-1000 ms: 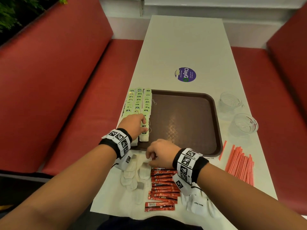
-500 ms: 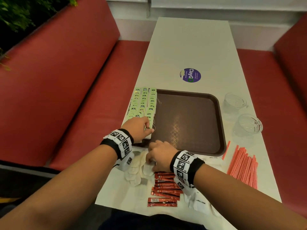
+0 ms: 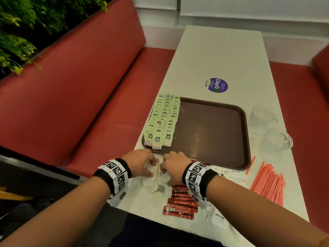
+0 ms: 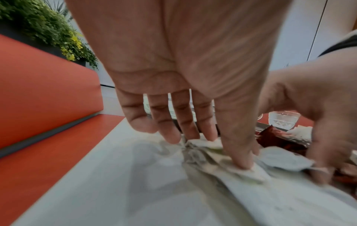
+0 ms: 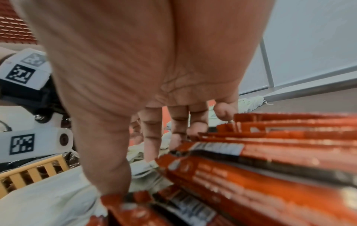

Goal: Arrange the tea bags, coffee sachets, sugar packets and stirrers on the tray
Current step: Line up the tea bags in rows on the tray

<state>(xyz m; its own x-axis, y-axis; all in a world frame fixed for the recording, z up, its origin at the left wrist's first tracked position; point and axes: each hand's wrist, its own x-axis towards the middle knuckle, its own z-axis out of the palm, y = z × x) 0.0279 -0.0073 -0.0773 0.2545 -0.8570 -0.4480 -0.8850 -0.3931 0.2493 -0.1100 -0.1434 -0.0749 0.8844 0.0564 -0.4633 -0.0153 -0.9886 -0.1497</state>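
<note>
A brown tray [image 3: 210,132] holds three rows of green-tagged tea bags [image 3: 163,120] along its left side. Just before its near edge lies a loose heap of white tea bags [image 3: 153,182]. My left hand [image 3: 151,164] and right hand [image 3: 164,164] meet on that heap. In the left wrist view my left hand [image 4: 216,151] bunches the tea bags [image 4: 241,180] between thumb and fingers. My right hand [image 5: 133,174] curls down onto the heap, beside the red coffee sachets [image 5: 251,160]. Those coffee sachets [image 3: 179,202] lie under my right wrist. Orange stirrers [image 3: 267,182] and white sugar packets [image 3: 219,220] lie to the right.
Two glass cups [image 3: 263,116] [image 3: 277,141] stand right of the tray. A purple sticker [image 3: 216,85] is on the white table beyond it. Red benches [image 3: 89,86] flank the table on both sides.
My left hand left the near end of the tea bag rows on the tray and came back to the loose heap. My right hand stayed on the heap.
</note>
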